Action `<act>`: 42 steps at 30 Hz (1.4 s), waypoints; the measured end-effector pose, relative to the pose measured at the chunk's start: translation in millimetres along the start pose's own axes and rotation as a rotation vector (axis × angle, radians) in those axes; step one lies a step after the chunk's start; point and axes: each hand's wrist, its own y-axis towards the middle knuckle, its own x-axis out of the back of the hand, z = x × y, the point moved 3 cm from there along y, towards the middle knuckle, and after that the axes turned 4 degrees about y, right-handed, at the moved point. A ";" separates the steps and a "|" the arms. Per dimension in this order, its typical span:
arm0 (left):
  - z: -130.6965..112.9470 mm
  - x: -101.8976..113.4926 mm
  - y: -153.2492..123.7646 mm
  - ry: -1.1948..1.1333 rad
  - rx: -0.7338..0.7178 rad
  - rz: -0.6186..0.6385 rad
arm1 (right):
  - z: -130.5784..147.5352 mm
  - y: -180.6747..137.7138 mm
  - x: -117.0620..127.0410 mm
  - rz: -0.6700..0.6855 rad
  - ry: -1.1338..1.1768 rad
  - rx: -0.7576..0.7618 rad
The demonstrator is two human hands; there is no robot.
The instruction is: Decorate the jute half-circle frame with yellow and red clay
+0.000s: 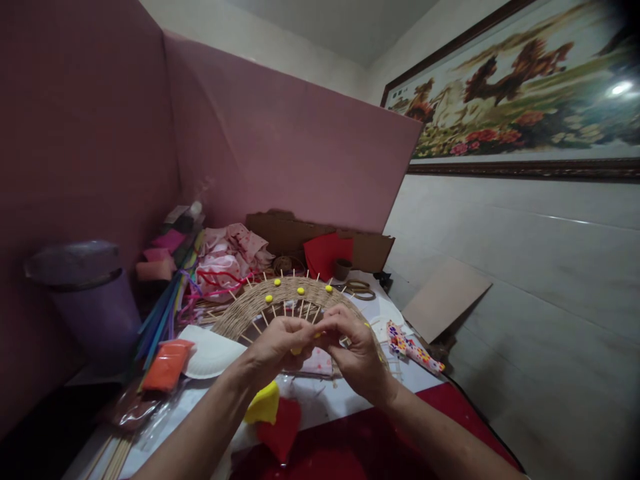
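Note:
A woven straw arch (280, 299) with thin wooden sticks poking out stands on the table; small yellow balls (301, 291) sit on several stick tips. My left hand (276, 345) and my right hand (356, 353) meet just in front of the arch, fingers pinched together. A small bit of yellow clay (297, 351) shows between the fingertips of my left hand. My right hand's fingers curl toward the same spot and touch the arch's sticks; what they pinch is hidden. A yellow clay lump (265, 404) and a red clay lump (281, 430) lie under my left forearm.
A white paper plate (207, 352), an orange clay packet (167, 363), coloured straws (163, 313), pink cloth (227, 257) and cardboard (370, 248) crowd the table. A purple lidded bin (90, 293) stands left. A spotted toy (413, 348) lies right. Pink partition behind, tiled wall right.

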 end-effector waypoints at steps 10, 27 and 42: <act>-1.0 -1.1 0.1 0.012 -0.016 -0.024 | -3.8 1.3 -0.2 0.011 -0.002 -0.049; 4.5 -0.6 3.2 -0.022 -0.003 -0.032 | -12.1 -3.2 -0.2 -0.067 0.086 -0.060; 4.6 1.0 5.9 0.008 -0.051 -0.108 | -8.6 -9.7 2.1 0.001 -0.043 -0.051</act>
